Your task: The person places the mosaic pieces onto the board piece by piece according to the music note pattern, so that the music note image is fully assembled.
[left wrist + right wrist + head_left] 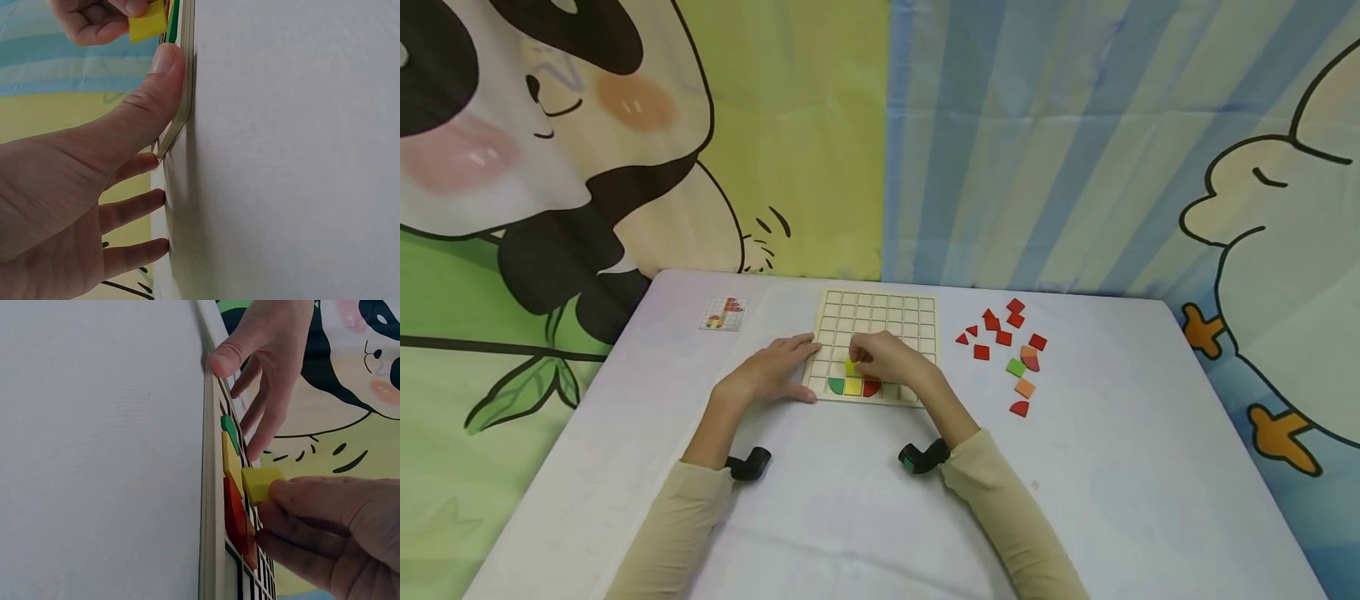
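1. Right hand [891, 357]: I see its grip narrowed, thumb and fingers pinching a yellow block [261, 484].
2. Block sits over the gridded board [887, 312], just beyond a flat yellow tile [853, 387]; whether it touches the board, I cannot tell.
3. Left hand [775, 368]: grip wide, fingers spread, thumb at the board's near left corner.
4. Beside that tile I log a green piece [837, 386] left, a red piece [871, 388] right.
5. Desk [827, 517]: loose pieces [981, 352], mostly red, right of the board; pattern card [724, 314] left.
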A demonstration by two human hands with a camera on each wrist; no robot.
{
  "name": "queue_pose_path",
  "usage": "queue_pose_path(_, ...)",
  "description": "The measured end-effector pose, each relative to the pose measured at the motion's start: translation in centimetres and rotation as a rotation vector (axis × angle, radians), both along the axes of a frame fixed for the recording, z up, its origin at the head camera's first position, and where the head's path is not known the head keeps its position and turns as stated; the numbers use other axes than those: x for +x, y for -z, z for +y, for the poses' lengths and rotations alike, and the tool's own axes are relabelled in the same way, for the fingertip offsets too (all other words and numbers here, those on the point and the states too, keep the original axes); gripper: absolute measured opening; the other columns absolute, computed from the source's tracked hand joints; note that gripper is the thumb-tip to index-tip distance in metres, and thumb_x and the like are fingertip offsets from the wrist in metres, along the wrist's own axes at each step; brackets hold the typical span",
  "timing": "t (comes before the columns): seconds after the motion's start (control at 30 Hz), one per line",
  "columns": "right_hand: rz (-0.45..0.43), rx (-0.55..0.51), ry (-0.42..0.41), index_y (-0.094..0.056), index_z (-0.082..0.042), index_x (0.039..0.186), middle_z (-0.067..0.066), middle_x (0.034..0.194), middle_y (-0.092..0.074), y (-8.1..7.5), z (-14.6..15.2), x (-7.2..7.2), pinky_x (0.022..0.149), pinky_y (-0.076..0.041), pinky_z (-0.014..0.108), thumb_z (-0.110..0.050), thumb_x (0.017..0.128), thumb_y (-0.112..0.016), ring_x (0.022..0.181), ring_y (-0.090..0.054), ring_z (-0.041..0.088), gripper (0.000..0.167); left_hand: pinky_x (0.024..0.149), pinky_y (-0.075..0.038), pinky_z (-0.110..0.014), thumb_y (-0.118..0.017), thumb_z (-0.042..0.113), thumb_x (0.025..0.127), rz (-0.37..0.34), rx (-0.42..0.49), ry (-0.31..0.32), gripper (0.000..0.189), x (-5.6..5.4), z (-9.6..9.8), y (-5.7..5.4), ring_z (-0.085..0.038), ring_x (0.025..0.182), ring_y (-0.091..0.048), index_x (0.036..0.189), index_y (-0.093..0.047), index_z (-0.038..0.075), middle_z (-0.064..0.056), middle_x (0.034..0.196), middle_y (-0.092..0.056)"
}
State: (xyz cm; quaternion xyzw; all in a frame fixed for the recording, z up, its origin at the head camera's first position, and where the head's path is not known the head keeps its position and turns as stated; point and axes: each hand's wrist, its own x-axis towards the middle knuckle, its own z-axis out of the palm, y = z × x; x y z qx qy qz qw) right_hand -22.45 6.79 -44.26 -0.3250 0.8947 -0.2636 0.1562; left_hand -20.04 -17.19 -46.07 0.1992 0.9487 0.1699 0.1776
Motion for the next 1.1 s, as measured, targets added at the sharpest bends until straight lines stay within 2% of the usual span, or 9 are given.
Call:
queue_pose_path(0.1,0.008,0.044,0.014,-0.062,-0.006,0.095,0.004,0.086,-0.062,-0.1,0.0,0.1,0.070,-0.045,0.025,-0.006,0.091,-0.064,0.076,-0.051,0.014,0.005,0.115,-0.031,-0.056,-0.077,0.049,0.075,0.004,0.010,0.007,0.094,0.0,0.1,-0.2,-0.035,0.147,-0.025,0.151,-0.034,0.015,-0.010,0.161,-0.025)
queue_pose_path(0.23,0.026,0.078,0.036,-0.061,-0.008,0.091,0.001,0.081,-0.060,0.0,-0.3,0.3,0.065,-0.043,0.023,-0.009,0.092,-0.064,0.072,-0.051,0.013,0.003,0.115,-0.031,-0.056,-0.077,0.048,0.075,0.017,0.018,0.014,0.093,0.2,0.0,-0.3,-0.036,0.147,-0.026,0.151,-0.035,0.013,-0.012,0.160,-0.026)
queue_pose_path(0.37,0.051,0.103,0.065,-0.059,-0.012,0.085,-0.001,0.077,-0.059,0.2,-0.5,0.4,0.063,-0.042,0.022,-0.016,0.093,-0.065,0.069,-0.052,0.011,0.010,0.115,-0.030,-0.056,-0.076,0.047,0.075,0.017,0.024,0.014,0.093,0.2,0.1,-0.5,-0.035,0.147,-0.025,0.151,-0.035,0.012,-0.012,0.160,-0.026)
queue_pose_path(0.53,0.061,0.091,0.091,-0.060,-0.012,0.079,-0.001,0.074,-0.058,0.3,-0.7,0.6,0.061,-0.041,0.022,-0.016,0.092,-0.067,0.067,-0.052,0.011,0.015,0.116,-0.030,-0.056,-0.076,0.048,0.076,0.008,0.014,0.011,0.093,0.3,0.2,-0.6,-0.035,0.148,-0.024,0.151,-0.034,0.013,-0.011,0.161,-0.025)
queue_pose_path(0.73,0.105,0.084,0.094,-0.066,-0.011,0.076,0.000,0.081,-0.060,0.4,-0.7,0.6,0.060,-0.042,0.021,-0.012,0.090,-0.069,0.069,-0.052,0.011,0.014,0.116,-0.030,-0.056,-0.077,0.048,0.075,0.001,0.010,0.005,0.094,0.1,0.2,-0.4,-0.035,0.148,-0.024,0.151,-0.034,0.013,-0.011,0.161,-0.025)
queue_pose_path(0.93,0.084,0.077,0.045,-0.074,-0.012,0.080,0.001,0.089,-0.061,1.2,-0.9,0.6,0.064,-0.045,0.020,-0.013,0.088,-0.071,0.075,-0.052,0.010,0.009,0.115,-0.030,-0.056,-0.076,0.050,0.075,-0.004,0.008,0.011,0.095,0.1,0.1,-0.4,-0.035,0.148,-0.023,0.151,-0.034,0.014,-0.011,0.161,-0.025)
queue_pose_path(1.1,0.098,0.099,0.022,-0.076,-0.011,0.085,0.001,0.091,-0.065,0.9,-1.1,0.7,0.067,-0.048,0.019,-0.013,0.089,-0.070,0.077,-0.055,0.010,0.008,0.115,-0.031,-0.057,-0.076,0.050,0.075,0.005,0.003,0.019,0.094,0.1,0.1,-0.3,-0.036,0.147,-0.024,0.151,-0.034,0.013,-0.012,0.161,-0.025)
